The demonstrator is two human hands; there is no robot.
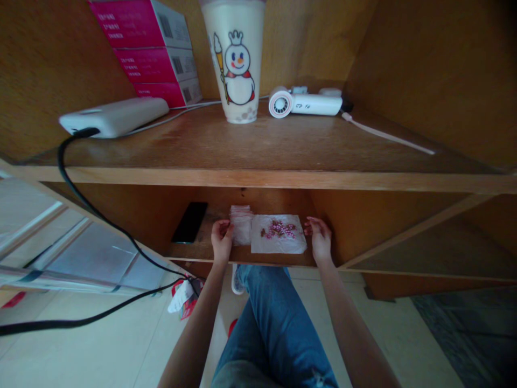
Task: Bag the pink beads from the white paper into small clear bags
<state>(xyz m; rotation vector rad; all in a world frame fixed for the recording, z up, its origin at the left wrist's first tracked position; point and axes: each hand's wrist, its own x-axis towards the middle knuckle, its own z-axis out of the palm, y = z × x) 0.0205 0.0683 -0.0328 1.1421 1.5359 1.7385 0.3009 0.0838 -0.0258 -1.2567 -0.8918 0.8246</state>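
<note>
Head view, and you're at the lower shelf: the white sheet bearing pink bits lies by its front edge, right of a pale stack of packets. Your left hand curls at the stack's left side; whether it's pinching anything, I can't tell. Your right hand rests loosely spread beside the sheet. Black phone near the shelf's left end!
</note>
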